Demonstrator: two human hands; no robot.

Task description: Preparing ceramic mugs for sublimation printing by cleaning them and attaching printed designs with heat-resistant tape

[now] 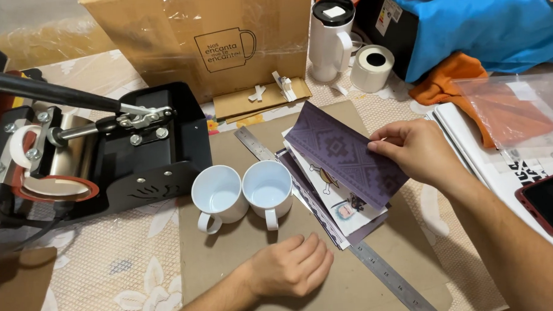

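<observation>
**Clerk:** While the right hand (416, 152) is pinching the top sheet, log it first. Item one: purple patterned sheet (345, 155), thin paper, matte, rectangular, geometric print. It is held at its right edge between thumb and fingers, lifted and tilted above the stack of printed sheets (341, 202).

**Checker:** Long axis?

**Clerk:** It runs diagonally, from upper left down to lower right, roughly parallel to the steel ruler (355, 251) lying beneath the stack. The sheet extends leftward from the right hand, so that hand is plainly the nearer one.

**Checker:** And the left hand (291, 267)?

**Clerk:** Palm down, fingers loosely curled, holding nothing, resting on the brown card mat (231, 251) just below the stack's lower corner and near the mugs.

**Checker:** Mugs, then.

**Clerk:** Item two: two white mugs (244, 194), glossy ceramic, cylindrical, upright, side by side and touching or nearly so, handles toward the person, left of the stack.

**Checker:** Remaining items?

**Clerk:** Mug heat press (96, 157), black metal with a long lever, far left, with another white mug clamped in its cradle. Cardboard box (209, 34) behind. Tall white tumbler (330, 38) with a dark lid, beside a roll of white tape (372, 67). Blue cloth (488, 22) and orange cloth (450, 79) upper right. Red-cased phone (552, 202) at the right edge, on a lace-patterned tablecloth (120, 268).
</observation>
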